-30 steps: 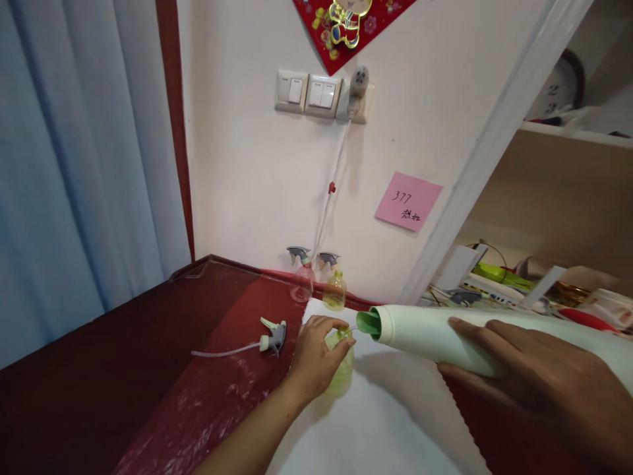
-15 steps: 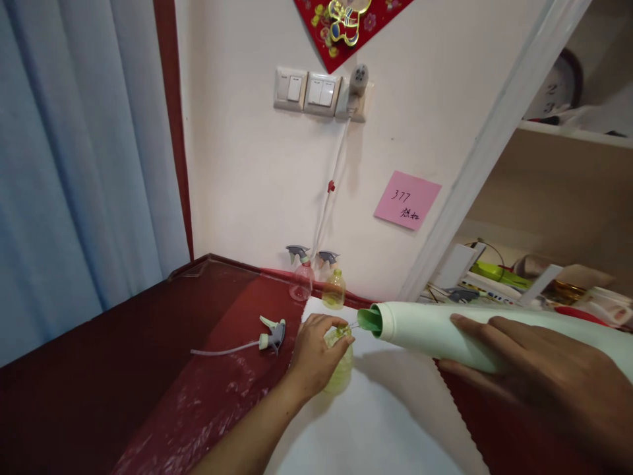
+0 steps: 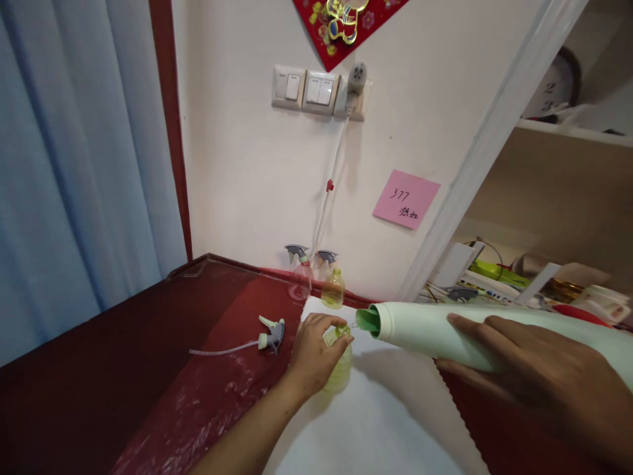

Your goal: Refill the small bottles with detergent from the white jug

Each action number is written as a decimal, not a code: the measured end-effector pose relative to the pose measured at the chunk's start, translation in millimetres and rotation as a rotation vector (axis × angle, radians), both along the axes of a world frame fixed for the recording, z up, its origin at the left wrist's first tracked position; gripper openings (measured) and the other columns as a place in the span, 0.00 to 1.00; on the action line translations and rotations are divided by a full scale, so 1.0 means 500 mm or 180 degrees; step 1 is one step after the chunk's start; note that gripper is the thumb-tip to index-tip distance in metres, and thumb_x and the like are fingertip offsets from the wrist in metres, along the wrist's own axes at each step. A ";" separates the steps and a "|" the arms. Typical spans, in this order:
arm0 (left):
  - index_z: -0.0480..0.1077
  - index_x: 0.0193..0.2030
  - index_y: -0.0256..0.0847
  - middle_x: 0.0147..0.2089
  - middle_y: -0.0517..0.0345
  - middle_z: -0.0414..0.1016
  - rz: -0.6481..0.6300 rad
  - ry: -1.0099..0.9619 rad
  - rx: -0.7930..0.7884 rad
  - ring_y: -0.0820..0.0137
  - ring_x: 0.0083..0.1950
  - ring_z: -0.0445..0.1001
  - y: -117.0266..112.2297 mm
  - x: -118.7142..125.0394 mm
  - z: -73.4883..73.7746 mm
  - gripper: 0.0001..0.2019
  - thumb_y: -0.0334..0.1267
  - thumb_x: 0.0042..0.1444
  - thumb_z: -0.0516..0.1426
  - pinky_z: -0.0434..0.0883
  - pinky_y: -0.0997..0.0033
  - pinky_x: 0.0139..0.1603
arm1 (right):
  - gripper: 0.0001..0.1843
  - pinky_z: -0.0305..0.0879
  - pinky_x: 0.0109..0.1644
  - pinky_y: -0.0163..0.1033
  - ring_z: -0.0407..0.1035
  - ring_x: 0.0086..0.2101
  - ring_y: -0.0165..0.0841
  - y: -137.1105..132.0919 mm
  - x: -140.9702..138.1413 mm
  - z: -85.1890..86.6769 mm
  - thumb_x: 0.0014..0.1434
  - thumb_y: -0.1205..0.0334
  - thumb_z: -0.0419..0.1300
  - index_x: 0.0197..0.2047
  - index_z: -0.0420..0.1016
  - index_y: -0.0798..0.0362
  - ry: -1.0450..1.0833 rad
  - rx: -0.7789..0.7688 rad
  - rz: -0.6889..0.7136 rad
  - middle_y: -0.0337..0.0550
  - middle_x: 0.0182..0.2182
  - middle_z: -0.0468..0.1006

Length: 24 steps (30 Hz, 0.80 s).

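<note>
My left hand is wrapped round a small clear bottle of yellow-green liquid that stands open on a white sheet. My right hand grips a large pale-green jug tipped on its side. The jug's green spout sits just right of and slightly above the small bottle's mouth, and a thin thread of liquid runs between them. A loose grey and green spray head with a clear tube lies on the red table to the left of my left hand.
Two small spray bottles stand against the wall at the back of the dark red table. A cluttered shelf is at the right. Blue curtain hangs on the left. A pink note and switches are on the wall.
Hardly anything differs; the view has drifted slightly and both hands hold the same positions with the jug tilted at the small bottle.
</note>
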<state>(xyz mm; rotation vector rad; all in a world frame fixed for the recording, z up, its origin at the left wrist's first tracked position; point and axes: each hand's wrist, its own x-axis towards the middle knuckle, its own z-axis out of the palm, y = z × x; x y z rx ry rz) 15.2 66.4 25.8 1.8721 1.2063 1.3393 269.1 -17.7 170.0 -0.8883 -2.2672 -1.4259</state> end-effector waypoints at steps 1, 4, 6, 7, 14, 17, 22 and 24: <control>0.77 0.42 0.43 0.45 0.56 0.81 0.0002 0.0001 -0.0002 0.60 0.52 0.74 0.000 0.000 0.001 0.06 0.35 0.56 0.64 0.65 0.57 0.57 | 0.26 0.70 0.16 0.46 0.74 0.16 0.42 0.000 -0.001 0.002 0.72 0.52 0.43 0.38 0.76 0.58 -0.0024 -0.0015 0.0010 0.57 0.27 0.83; 0.77 0.42 0.43 0.46 0.55 0.81 0.0004 0.0003 -0.0009 0.60 0.52 0.74 -0.001 0.001 0.002 0.06 0.35 0.56 0.64 0.65 0.57 0.57 | 0.27 0.68 0.14 0.45 0.72 0.14 0.41 0.000 -0.003 0.007 0.72 0.52 0.42 0.36 0.77 0.59 -0.0095 -0.0049 0.0032 0.57 0.25 0.83; 0.77 0.42 0.43 0.46 0.55 0.81 0.0005 0.0004 -0.0012 0.60 0.52 0.74 -0.001 0.001 0.003 0.06 0.34 0.56 0.64 0.65 0.57 0.57 | 0.27 0.68 0.14 0.44 0.72 0.14 0.41 -0.001 -0.004 0.008 0.72 0.53 0.43 0.36 0.77 0.59 -0.0090 -0.0048 0.0017 0.56 0.24 0.83; 0.77 0.42 0.43 0.46 0.55 0.81 0.0007 0.0004 -0.0013 0.60 0.52 0.74 -0.001 0.002 0.003 0.06 0.34 0.56 0.64 0.65 0.57 0.57 | 0.27 0.68 0.14 0.44 0.72 0.14 0.40 -0.001 -0.003 0.007 0.72 0.53 0.43 0.36 0.77 0.59 -0.0088 -0.0050 0.0013 0.55 0.24 0.83; 0.78 0.42 0.43 0.46 0.56 0.81 0.0015 0.0004 -0.0008 0.60 0.52 0.74 0.000 0.001 0.002 0.07 0.35 0.56 0.64 0.65 0.58 0.57 | 0.19 0.74 0.20 0.47 0.78 0.22 0.45 0.005 0.002 -0.010 0.71 0.54 0.48 0.42 0.73 0.58 0.0018 -0.0057 0.0066 0.59 0.30 0.84; 0.78 0.42 0.42 0.46 0.55 0.81 0.0022 0.0000 -0.0015 0.60 0.52 0.74 0.000 0.002 0.000 0.07 0.34 0.56 0.64 0.65 0.58 0.57 | 0.18 0.72 0.19 0.45 0.79 0.22 0.45 0.007 0.004 -0.012 0.71 0.52 0.47 0.43 0.72 0.56 0.0015 -0.0070 0.0054 0.59 0.30 0.84; 0.78 0.42 0.41 0.46 0.55 0.81 0.0004 -0.0002 -0.0007 0.60 0.52 0.74 -0.001 0.004 -0.001 0.07 0.34 0.56 0.64 0.65 0.57 0.57 | 0.23 0.68 0.16 0.45 0.75 0.17 0.43 0.010 0.008 -0.014 0.71 0.47 0.44 0.44 0.71 0.55 -0.0060 -0.0070 0.0054 0.56 0.27 0.83; 0.78 0.42 0.41 0.46 0.55 0.81 0.0003 -0.0002 -0.0003 0.60 0.52 0.74 -0.001 0.004 -0.001 0.07 0.34 0.56 0.64 0.65 0.57 0.57 | 0.22 0.68 0.17 0.46 0.75 0.18 0.43 0.010 0.008 -0.016 0.71 0.48 0.44 0.45 0.71 0.55 -0.0017 -0.0057 -0.0015 0.56 0.28 0.83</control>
